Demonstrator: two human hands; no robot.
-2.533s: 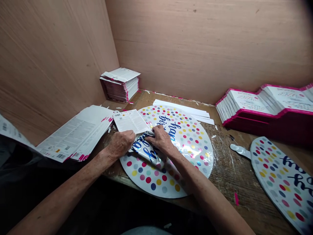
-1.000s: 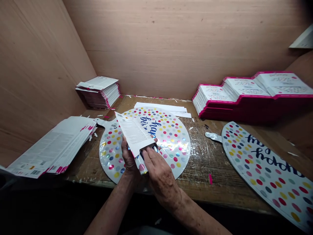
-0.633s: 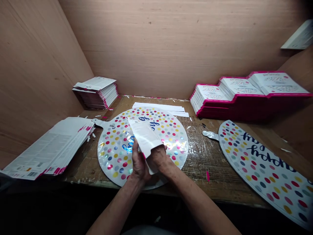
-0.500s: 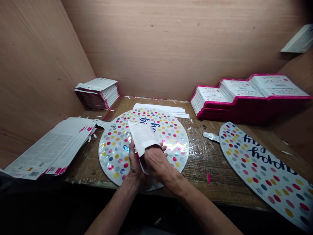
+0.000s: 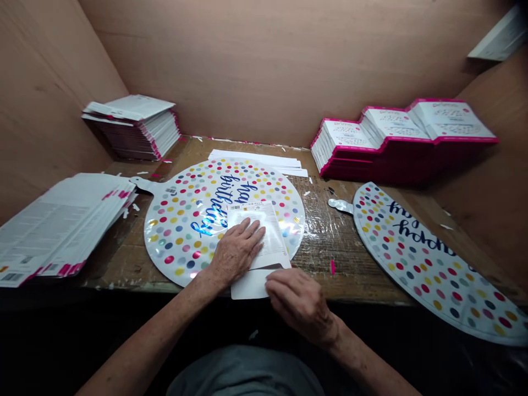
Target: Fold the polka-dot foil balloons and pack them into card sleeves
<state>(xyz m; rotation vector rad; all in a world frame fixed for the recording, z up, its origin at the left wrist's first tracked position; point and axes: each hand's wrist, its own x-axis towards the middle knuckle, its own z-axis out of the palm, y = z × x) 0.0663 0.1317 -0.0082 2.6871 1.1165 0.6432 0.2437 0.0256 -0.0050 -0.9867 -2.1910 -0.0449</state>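
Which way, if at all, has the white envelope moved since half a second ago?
Yes: the white envelope has moved rightward and toward the near edge of the table, judged against the pink scrap.

Wht. printed sleeve (image 5: 272, 242), barcode (image 5: 236, 208) at far edge; lies flat atop R. half of dotted balloon (image 5: 173, 236); plain flap (image 5: 247, 285) unfolded twd. desk's (image 5: 317, 264) front edge.

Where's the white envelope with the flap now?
In the head view, the white envelope is just right of centre, partly over the round dotted balloon, under the left hand, with the right hand at its flap.
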